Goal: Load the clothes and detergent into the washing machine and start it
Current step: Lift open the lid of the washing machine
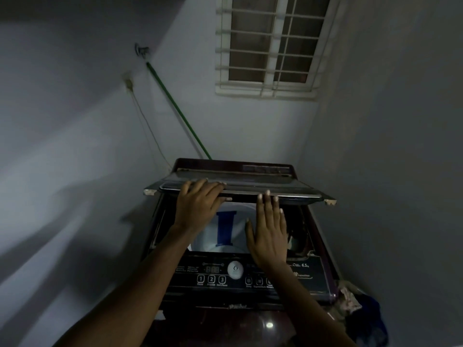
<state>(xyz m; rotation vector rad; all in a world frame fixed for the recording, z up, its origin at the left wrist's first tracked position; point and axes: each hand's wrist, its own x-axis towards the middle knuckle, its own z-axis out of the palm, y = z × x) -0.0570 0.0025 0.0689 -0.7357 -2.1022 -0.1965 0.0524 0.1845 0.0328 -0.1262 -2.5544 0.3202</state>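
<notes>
Dim corner room, grey walls, barred window high on the back wall. My left hand grips the front edge of the lid, fingers curled over the top and thumb under. My right hand is flat with straight fingers, holding nothing, its fingertips touching the same edge. The lid is half raised and folded, and I can't tell whether it is going up or down.

Below it the tub is open, with something white with a blue bar inside, cloth or a tub part, unclear. The control panel runs along the front edge of the washing machine, untouched. A heap of clothes lies outside, against the machine's front right corner.

No detergent is in view. My read is early stage: loading, detergent and start are all left to do. A green stick leans on the back wall.
</notes>
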